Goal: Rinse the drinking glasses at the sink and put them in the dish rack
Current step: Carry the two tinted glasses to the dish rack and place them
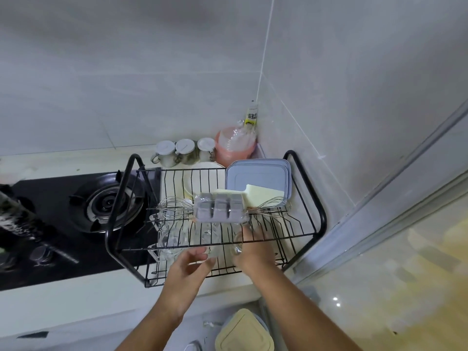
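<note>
At centre, one black two-tier wire dish rack [322,216] on a pale countertop [63,305]. Reaching into its lower tier from the near side: two bare hands.

Right hand [253,252] under the upper shelf, fingers curled round one clear drinking glass [237,245], gripping it at the right of the lower tier. Left hand [190,267] just left of it, fingers half curled, thumb apart, around a faint clear shape. Too blurred to tell whether anything is held there.

Farther left on the same tier, at least two more clear glasses [172,240], hard to count through the wires.

On the upper tier:
- two wire whisks [169,207], one at each end
- one grey ice-cube tray [220,207] between them
- one pale yellow flat board [263,193]
- a stack of blue-grey rectangular lids [258,173], seemingly three

Seen through the upper wires, a cream round plate [200,178].

Beyond the rack, against the far wall:
- three glass jars with white lids [184,148] in a row
- one pink stack of wrapped plastic bowls [234,145] to their right
- one yellow-labelled bottle [252,115] in the corner

To the left, one black gas hob [63,188] with one burner [111,201] and two round knobs [41,254]. At the near edge, one pale yellow rectangular lid [243,333].
</note>
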